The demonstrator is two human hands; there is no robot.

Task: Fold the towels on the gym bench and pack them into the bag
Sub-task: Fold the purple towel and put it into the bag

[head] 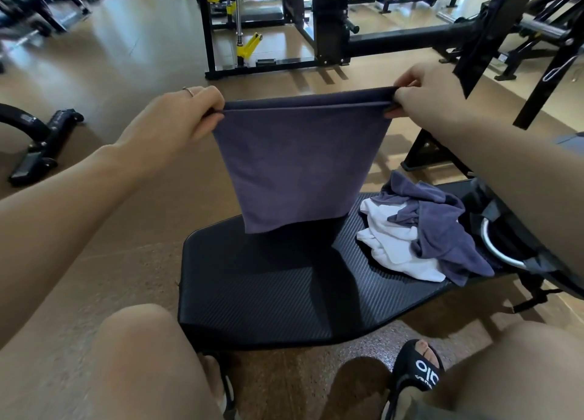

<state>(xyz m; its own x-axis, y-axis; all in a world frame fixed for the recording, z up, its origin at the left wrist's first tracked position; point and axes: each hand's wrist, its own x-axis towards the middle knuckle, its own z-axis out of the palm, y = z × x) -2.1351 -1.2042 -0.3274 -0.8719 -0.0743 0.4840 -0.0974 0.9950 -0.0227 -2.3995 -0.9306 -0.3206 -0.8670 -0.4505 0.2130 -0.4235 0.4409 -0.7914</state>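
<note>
A blue-grey towel (297, 163) hangs doubled over in the air above the black gym bench (252, 280). My left hand (177, 116) pinches its upper left corner and my right hand (423, 97) pinches its upper right corner, so the top edge is stretched level. The towel's lower edge hangs just above the bench pad. On the right part of the bench lies a crumpled pile: a white towel (392, 245) under another blue-grey towel (442, 230). A black bag (505, 236) with an open mouth sits at the bench's right end, partly hidden by my right forearm.
My knees and sandalled feet (417, 375) are at the near end of the bench. Black and yellow gym machines (252, 24) stand behind on the brown floor. A black machine frame (537, 71) slants past my right hand. Another machine base (38, 141) lies at the left.
</note>
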